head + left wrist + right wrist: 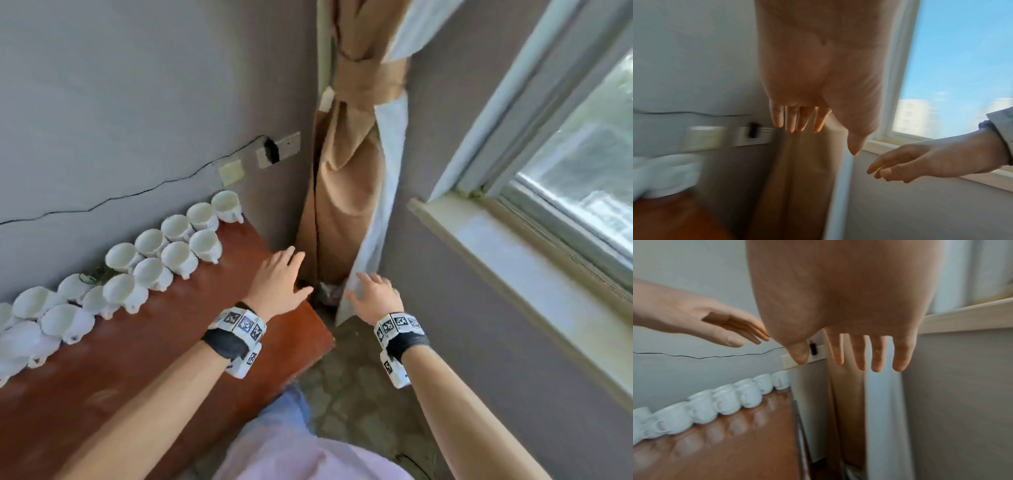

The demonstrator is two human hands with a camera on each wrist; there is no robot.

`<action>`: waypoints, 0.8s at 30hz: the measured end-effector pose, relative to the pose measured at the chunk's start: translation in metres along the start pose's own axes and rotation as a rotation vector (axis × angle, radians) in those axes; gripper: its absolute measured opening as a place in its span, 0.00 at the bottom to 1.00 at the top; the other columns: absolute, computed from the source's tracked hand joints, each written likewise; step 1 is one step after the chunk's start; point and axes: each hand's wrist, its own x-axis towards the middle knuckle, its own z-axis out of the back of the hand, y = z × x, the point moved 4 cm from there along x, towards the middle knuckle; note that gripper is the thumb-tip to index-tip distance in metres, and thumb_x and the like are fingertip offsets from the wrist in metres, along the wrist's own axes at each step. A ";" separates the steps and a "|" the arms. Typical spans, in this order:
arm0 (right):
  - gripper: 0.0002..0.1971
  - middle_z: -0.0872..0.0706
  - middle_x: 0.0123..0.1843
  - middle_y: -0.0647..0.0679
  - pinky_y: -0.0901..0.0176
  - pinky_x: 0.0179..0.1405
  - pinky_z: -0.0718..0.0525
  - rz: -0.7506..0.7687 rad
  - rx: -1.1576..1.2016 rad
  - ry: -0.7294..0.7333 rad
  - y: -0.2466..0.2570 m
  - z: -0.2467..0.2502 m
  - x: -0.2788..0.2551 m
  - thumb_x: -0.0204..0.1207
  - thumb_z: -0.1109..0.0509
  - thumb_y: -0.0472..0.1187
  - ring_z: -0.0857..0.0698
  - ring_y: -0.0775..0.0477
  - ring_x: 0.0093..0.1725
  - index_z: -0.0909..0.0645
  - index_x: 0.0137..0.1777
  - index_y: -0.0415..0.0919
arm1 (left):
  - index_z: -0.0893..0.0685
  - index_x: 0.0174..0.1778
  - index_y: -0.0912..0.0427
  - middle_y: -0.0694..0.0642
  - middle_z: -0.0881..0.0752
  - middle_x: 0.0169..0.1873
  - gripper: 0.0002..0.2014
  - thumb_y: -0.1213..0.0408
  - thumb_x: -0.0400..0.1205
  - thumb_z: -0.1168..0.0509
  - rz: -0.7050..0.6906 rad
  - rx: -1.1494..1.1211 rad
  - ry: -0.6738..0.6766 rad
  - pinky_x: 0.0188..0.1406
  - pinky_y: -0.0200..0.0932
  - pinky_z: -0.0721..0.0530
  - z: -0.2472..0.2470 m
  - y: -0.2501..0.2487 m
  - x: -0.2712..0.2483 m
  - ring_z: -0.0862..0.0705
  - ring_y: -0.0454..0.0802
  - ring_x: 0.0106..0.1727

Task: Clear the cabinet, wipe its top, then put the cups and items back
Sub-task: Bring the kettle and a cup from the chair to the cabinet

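Several white cups stand in two rows along the wall side of the reddish wooden cabinet top; the right wrist view shows these cups on the glossy cabinet top. My left hand hovers over the cabinet's right end, fingers straight, holding nothing. My right hand is past the cabinet edge, over the floor near the curtain, fingers spread and empty. In the left wrist view the left hand and right hand both show bare fingers.
A tan tied curtain hangs in the corner just beyond the cabinet. Wall sockets with a black plug and cable sit above the cups. A window sill runs along the right wall. Tiled floor lies between cabinet and wall.
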 end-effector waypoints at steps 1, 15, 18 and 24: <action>0.32 0.26 0.81 0.46 0.39 0.75 0.27 -0.050 -0.001 -0.018 -0.032 0.003 -0.021 0.82 0.38 0.64 0.28 0.37 0.79 0.31 0.82 0.51 | 0.39 0.88 0.56 0.61 0.38 0.87 0.41 0.38 0.84 0.36 -0.071 0.026 0.018 0.83 0.58 0.35 -0.001 -0.034 0.003 0.38 0.61 0.86; 0.33 0.26 0.80 0.43 0.40 0.75 0.27 -1.133 0.305 -0.320 -0.354 -0.080 -0.490 0.82 0.42 0.66 0.28 0.37 0.79 0.32 0.82 0.50 | 0.49 0.91 0.55 0.61 0.48 0.90 0.46 0.35 0.84 0.39 -1.191 0.442 0.232 0.88 0.56 0.44 -0.138 -0.500 -0.090 0.45 0.61 0.89; 0.32 0.24 0.77 0.44 0.40 0.71 0.25 -1.367 0.406 -0.325 -0.360 -0.130 -0.582 0.82 0.43 0.67 0.27 0.38 0.76 0.31 0.81 0.52 | 0.50 0.91 0.55 0.62 0.49 0.90 0.46 0.36 0.84 0.39 -1.409 0.500 0.262 0.88 0.57 0.44 -0.171 -0.579 -0.145 0.46 0.62 0.90; 0.34 0.26 0.80 0.45 0.41 0.74 0.25 -1.699 0.649 -0.311 -0.343 -0.216 -0.694 0.82 0.43 0.67 0.26 0.38 0.77 0.35 0.84 0.52 | 0.47 0.90 0.56 0.62 0.46 0.89 0.45 0.37 0.83 0.36 -1.747 0.572 0.304 0.86 0.57 0.42 -0.235 -0.689 -0.253 0.43 0.64 0.89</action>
